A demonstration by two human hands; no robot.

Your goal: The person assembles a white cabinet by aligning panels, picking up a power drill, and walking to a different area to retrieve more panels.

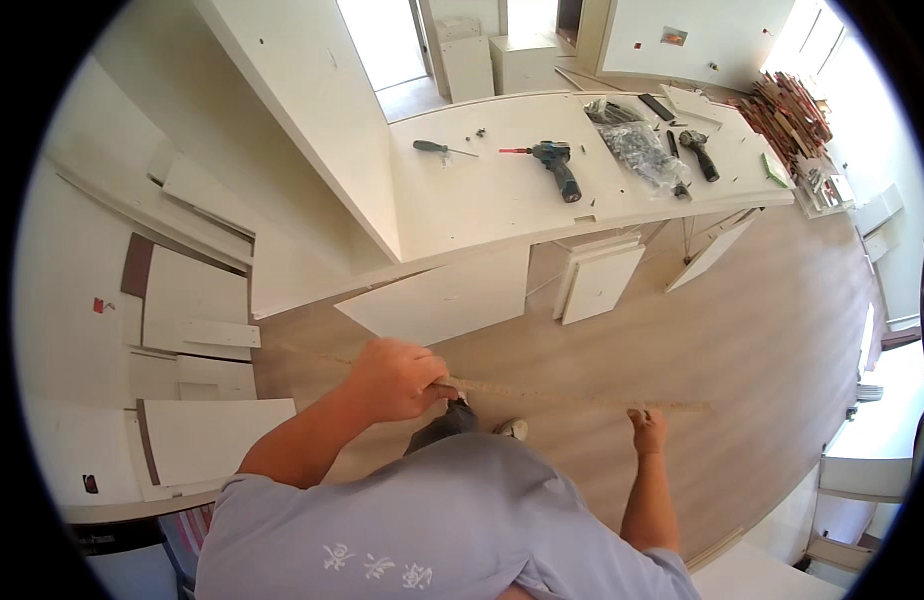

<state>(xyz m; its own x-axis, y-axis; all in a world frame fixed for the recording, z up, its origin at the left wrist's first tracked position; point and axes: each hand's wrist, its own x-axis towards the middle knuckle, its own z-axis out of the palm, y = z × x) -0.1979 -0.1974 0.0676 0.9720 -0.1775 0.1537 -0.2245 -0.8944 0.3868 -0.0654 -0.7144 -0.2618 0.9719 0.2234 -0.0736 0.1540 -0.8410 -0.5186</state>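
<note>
My left hand (pixel 397 380) is closed round a long, thin tan strip (pixel 522 392) with a rough, wood-like surface. Farther along, near the strip's right end, the fingers of my right hand (pixel 647 428) pinch it. The strip lies roughly level across the front of my body, above the brown floor (pixel 602 460). Its far left end blurs into the floor colour. Below the left hand, a dark trouser leg and part of a shoe (pixel 512 429) show.
Ahead stands a white worktop (pixel 502 215) bearing a screwdriver (pixel 437 148), a cordless drill (pixel 557 170), a second power tool (pixel 699 155) and a plastic bag of hardware (pixel 647 155). White panels (pixel 602 283) lean beneath it. More panels (pixel 217 440) stand at left; wood strips (pixel 787 120) are piled far right.
</note>
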